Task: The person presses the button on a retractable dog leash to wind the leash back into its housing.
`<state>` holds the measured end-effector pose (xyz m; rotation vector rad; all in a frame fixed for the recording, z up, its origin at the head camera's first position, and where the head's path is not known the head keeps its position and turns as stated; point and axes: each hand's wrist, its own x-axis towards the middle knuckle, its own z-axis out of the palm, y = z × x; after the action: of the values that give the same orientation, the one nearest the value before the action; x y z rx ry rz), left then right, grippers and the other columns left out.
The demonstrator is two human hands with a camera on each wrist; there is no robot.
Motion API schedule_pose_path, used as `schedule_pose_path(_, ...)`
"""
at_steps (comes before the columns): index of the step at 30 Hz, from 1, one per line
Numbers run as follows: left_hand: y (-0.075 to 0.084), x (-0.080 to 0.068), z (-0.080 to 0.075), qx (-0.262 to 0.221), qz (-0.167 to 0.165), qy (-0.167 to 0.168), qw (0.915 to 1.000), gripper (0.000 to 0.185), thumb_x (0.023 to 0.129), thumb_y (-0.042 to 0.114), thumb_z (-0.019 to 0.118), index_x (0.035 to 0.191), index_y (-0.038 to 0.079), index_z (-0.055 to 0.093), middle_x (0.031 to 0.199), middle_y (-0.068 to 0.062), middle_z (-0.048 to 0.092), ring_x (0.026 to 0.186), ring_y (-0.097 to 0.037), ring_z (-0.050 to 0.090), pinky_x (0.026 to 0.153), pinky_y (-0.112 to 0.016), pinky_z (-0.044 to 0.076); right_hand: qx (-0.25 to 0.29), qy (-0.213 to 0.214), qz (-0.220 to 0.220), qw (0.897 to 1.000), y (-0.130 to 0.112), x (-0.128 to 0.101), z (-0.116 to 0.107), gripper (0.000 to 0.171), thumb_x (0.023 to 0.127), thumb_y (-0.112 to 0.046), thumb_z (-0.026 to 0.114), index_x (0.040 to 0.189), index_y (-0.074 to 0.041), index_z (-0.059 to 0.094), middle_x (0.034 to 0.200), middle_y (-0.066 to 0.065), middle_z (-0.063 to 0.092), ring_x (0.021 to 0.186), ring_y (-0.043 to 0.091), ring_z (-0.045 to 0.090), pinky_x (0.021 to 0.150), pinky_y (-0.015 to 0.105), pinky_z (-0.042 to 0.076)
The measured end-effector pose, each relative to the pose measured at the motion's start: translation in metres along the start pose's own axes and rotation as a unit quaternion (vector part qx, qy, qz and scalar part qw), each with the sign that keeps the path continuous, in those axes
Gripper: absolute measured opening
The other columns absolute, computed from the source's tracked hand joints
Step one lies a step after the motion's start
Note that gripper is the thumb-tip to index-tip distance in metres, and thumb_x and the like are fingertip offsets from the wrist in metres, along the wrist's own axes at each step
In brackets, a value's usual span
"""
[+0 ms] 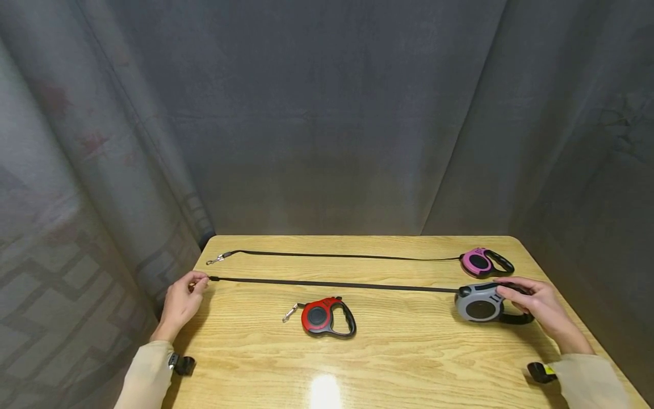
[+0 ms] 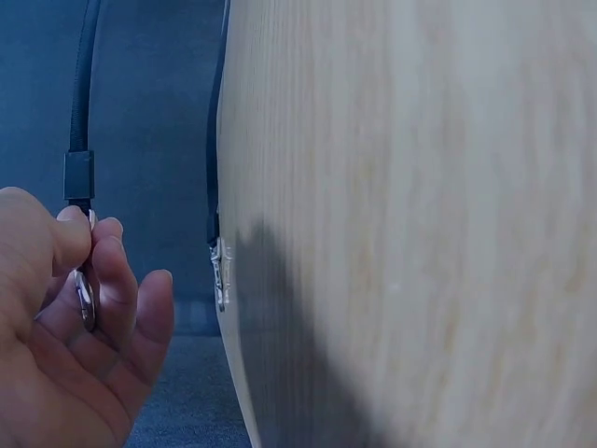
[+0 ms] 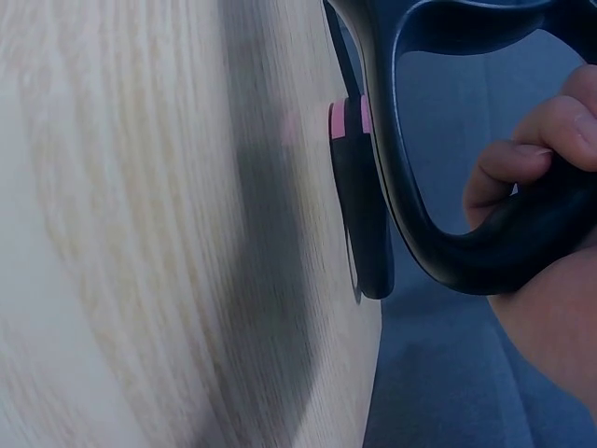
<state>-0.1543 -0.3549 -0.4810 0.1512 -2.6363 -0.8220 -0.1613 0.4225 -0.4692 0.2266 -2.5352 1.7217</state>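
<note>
Grey plastic on the main piece here, a retractable dog leash (image 1: 480, 303), and the right hand (image 1: 539, 301) has its fingers wrapped round the black loop handle (image 3: 522, 233). So the grip sits at the handle end, with the rounded casing sticking out to the left of the hand. Right wrist cam shows the handle up off the wooden table (image 1: 409, 363).

Black webbing strap (image 1: 332, 284) comes out of the casing and runs pretty much straight across to the left hand (image 1: 184, 296). That one's pinching the metal snap hook (image 2: 85, 299) between thumb and fingertips; the lower part of the hook pokes out below the pinch, and the strap's black end sleeve (image 2: 78, 175) is just above it. Hook's raised off the tabletop too.

Behind that, a pink retractable leash (image 1: 479, 262) lies near the back right corner, its black strap (image 1: 347, 255) pulled out roughly parallel, ending in a silver clip (image 1: 218, 258) at back left. Red retractable leash (image 1: 318, 316) lies in front, between the hands, its clip (image 1: 290, 313) right beside the casing.
</note>
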Motion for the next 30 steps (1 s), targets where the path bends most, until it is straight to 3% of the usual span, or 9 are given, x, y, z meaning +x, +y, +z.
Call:
schedule_pose_path(11,-0.0028,-0.0006,0.0026,-0.003,0.002,-0.006,1.0000,0.017,0.108,0.017,0.063,0.110,0.005,0.075,0.099,-0.013,0.079,0.083,-0.004,0.061,0.071,-0.023,0.047,0.000,-0.010,-0.002,1.000,0.0008,0.0014,0.0042,0.034,0.102,0.000,0.066,0.110,-0.029,0.081,0.063,-0.011,0.042,0.055,0.028,0.036,0.052,0.041,0.027)
schedule_pose_path(30,-0.0020,-0.0029,0.0039,-0.004,-0.003,-0.006,1.0000,0.016,0.107,0.015,0.063,0.109,0.004,0.075,0.100,-0.014,0.079,0.083,-0.009,0.063,0.069,-0.023,0.047,-0.008,-0.011,-0.006,1.000,0.0021,-0.0004,0.0072,0.028,0.102,0.000,0.066,0.114,-0.020,0.080,0.063,-0.010,0.042,0.055,0.028,0.036,0.051,0.040,0.029)
